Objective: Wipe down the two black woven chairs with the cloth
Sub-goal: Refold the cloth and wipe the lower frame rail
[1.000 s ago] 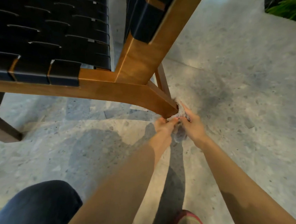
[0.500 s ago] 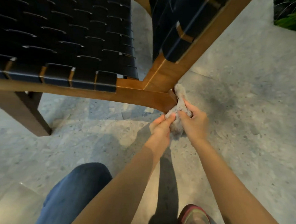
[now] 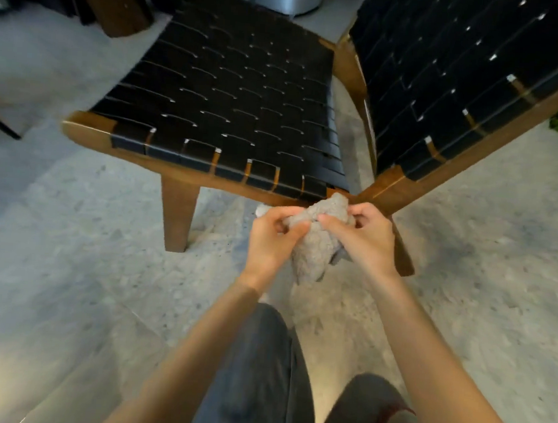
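Our left hand (image 3: 271,235) and right hand (image 3: 364,239) both pinch the bunched grey cloth (image 3: 314,249), drawn back from the black woven chair (image 3: 232,94), whose frame corner sits at 12 o'clock, seemingly clear through the blur; we regather it, and wiping pauses before the next surface.

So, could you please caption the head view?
Left hand and right hand bunch a grey cloth beside the woven chair.

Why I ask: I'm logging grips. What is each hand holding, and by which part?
Both hold the cloth. The left hand pinches its upper left part, the right hand pinches its bunched top, and the rest hangs loose below.
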Demonstrator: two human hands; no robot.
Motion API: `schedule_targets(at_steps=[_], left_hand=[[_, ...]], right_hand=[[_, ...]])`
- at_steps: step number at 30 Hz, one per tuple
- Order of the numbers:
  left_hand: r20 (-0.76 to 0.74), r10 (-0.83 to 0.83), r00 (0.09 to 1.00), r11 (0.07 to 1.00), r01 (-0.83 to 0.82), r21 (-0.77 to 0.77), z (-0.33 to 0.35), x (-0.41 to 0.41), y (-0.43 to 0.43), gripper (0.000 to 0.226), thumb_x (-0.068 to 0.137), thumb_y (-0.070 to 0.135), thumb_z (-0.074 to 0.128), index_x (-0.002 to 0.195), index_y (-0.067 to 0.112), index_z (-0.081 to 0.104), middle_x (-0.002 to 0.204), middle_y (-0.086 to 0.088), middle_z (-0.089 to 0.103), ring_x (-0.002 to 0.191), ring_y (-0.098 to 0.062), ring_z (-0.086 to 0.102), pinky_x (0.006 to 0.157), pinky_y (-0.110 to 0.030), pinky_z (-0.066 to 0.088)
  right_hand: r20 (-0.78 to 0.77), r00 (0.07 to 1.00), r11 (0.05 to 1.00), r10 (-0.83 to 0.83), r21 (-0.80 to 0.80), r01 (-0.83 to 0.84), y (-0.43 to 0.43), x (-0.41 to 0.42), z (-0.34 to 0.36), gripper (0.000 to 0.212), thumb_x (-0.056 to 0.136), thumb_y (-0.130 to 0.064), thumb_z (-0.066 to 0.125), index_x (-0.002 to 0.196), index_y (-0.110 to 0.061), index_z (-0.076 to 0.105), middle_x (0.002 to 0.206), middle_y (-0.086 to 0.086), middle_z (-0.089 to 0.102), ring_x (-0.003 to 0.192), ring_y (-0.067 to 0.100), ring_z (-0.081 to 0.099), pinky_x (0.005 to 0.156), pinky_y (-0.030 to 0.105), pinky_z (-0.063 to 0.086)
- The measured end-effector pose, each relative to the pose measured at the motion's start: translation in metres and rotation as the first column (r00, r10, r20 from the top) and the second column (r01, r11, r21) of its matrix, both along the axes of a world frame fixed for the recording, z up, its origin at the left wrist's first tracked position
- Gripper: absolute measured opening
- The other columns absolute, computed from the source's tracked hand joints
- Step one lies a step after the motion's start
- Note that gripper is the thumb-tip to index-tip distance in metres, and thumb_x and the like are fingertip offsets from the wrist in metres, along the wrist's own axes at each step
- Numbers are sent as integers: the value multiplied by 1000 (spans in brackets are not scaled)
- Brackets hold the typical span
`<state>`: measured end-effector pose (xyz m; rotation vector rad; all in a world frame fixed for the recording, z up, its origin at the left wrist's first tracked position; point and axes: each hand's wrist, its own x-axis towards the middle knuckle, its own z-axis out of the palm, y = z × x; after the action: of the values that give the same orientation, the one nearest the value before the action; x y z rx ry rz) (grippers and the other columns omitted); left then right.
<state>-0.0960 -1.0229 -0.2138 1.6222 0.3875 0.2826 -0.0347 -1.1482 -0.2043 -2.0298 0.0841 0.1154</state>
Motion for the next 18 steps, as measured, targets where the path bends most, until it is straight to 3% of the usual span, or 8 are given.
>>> schedule_targets(at_steps=[3,5,9,13,16,18], left_hand=[[38,84,996,993,-87,84,18,-28,45,16,87,15,66,93,30,61,93,18,61,87,14,58,72,-6,49],[73,162,984,970,-172,170,30,-44,73,15,87,18,66,91,32,60,94,18,60,90,10,57,74,-10,51],[255,345,903,837,-419,353,58,-72,123,13,86,18,68,90,29,62,97,21,54,98,3,53,80,-12,47],[418,373,828,733,-539,414,81,-85,168,11,84,8,69,89,17,64,106,-1,56,107,-13,53,90,-21,46],[386,386,838,675,-542,500,92,-76,202,7,84,7,67,91,9,65,111,-10,56,112,-17,51,94,-16,38],[311,398,863,678,-505,534,93,-66,221,9,87,7,65,96,6,64,122,-11,53,119,-19,48,94,-9,33]], right_hand=[[90,973,976,214,23,-216,40,-18,30,34,68,-37,84,93,-29,62,90,-14,64,82,-5,61,60,9,49],[121,939,945,321,28,-326,66,-28,49,29,70,-35,83,89,-30,62,84,-15,65,78,-13,59,52,4,43],[255,850,887,461,-174,-428,119,-38,84,25,73,-42,78,81,-23,64,66,-5,65,69,3,61,53,17,48],[408,748,849,524,-328,-415,163,-39,110,26,75,-46,76,78,-25,62,61,-10,60,58,3,57,49,13,41],[494,683,838,538,-406,-366,193,-35,112,18,82,-36,72,90,-22,66,79,-10,64,69,2,57,56,10,37],[444,664,784,602,-482,-390,209,-31,104,25,87,-29,68,109,-17,67,102,-1,67,88,10,62,71,15,47]])
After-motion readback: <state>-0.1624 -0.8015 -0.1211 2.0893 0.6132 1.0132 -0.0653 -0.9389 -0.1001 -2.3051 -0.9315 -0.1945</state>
